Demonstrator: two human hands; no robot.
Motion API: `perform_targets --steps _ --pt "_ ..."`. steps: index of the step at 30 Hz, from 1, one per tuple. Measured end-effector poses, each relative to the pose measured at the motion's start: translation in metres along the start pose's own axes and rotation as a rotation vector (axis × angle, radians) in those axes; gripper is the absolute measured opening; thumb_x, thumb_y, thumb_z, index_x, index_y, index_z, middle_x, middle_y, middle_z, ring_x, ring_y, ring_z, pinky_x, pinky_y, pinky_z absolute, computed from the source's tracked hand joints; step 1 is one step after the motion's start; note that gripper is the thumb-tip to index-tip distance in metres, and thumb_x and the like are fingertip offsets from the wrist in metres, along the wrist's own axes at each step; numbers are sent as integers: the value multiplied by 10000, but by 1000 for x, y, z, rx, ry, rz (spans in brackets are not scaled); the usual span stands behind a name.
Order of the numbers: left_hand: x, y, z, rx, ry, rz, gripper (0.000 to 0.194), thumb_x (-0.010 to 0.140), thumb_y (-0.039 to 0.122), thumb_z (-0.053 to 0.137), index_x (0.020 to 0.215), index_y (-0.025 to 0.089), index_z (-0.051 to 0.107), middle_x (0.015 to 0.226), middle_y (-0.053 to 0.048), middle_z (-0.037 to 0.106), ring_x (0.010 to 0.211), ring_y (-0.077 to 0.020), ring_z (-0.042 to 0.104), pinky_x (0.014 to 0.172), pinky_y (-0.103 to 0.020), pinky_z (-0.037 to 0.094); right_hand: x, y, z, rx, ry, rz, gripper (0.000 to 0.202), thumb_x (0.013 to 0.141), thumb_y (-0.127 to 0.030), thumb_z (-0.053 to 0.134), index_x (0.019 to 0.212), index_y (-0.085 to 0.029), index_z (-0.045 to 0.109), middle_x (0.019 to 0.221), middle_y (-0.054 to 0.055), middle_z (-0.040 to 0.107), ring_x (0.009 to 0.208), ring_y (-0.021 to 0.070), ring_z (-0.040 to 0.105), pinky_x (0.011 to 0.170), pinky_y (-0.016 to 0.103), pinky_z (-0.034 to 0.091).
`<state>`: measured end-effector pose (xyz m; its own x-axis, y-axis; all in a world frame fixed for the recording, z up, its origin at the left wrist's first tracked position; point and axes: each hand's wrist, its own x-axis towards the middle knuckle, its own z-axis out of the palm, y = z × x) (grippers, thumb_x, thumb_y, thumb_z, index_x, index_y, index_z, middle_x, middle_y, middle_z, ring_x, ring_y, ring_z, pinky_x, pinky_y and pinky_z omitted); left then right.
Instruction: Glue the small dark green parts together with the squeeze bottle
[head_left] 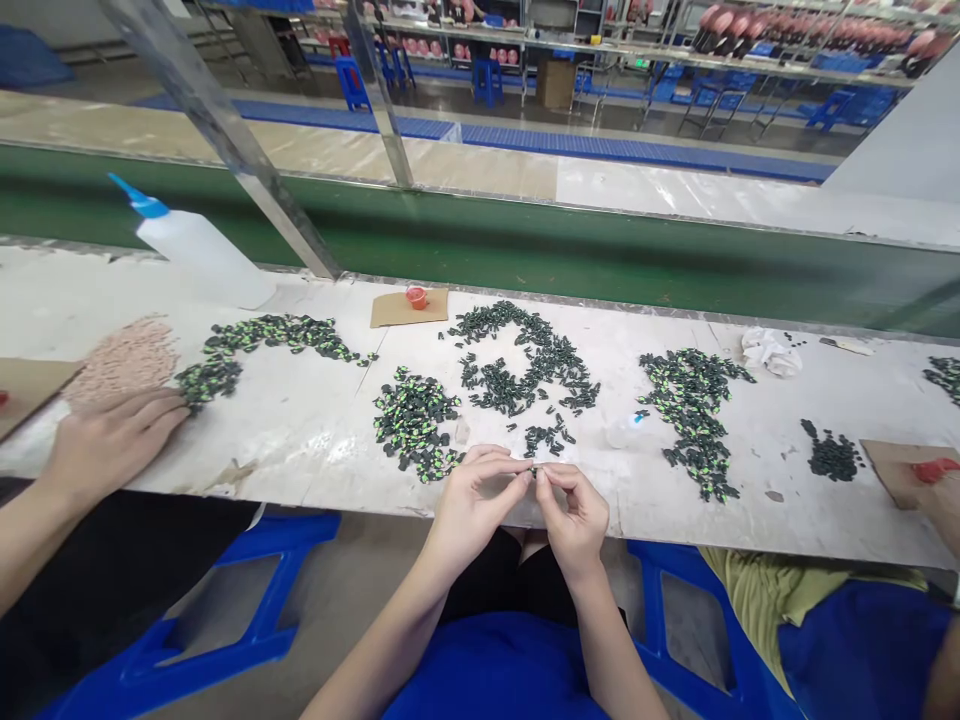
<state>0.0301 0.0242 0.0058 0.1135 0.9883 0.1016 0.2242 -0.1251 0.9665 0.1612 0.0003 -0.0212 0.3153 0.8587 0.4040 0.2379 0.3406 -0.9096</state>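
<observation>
My left hand and my right hand meet fingertip to fingertip over the front edge of the white table. Between them a small dark piece is pinched by both hands. Just left of my left hand lies a pile of dark pieces with green marks. Beyond my hands, plain dark pieces spread in a loose ring, and a small cluster of them sits nearest my fingers. A small translucent bottle with a blue tip lies right of that cluster.
A person's hand rests at the left by pink pieces; another person's hand is at the right edge. A white bottle, a cardboard piece with a red cup, a metal post and crumpled tissue stand or lie farther back.
</observation>
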Motion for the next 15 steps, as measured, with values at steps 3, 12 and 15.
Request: perform_targets --steps 3,12,15 --pt "-2 2 0 36 -9 26 141 778 260 657 858 225 767 819 -72 732 913 -229 603 822 -369 522 3 -4 -5 -3 -63 30 42 800 -211 627 768 -207 655 778 57 719 740 184 694 682 341 594" --pt "17 36 -25 342 -210 338 233 898 247 509 933 290 735 887 -42 733 970 -227 605 904 -418 443 14 -4 -19 153 -122 209 138 722 -234 694 855 -210 722 728 14 683 650 144 650 611 277 571" --pt "11 72 -48 292 -289 430 204 865 307 543 793 329 733 873 -10 733 990 -238 623 930 -412 442 17 1 -23 145 -65 206 84 707 -257 709 772 -210 732 679 9 662 636 143 625 592 276 544"
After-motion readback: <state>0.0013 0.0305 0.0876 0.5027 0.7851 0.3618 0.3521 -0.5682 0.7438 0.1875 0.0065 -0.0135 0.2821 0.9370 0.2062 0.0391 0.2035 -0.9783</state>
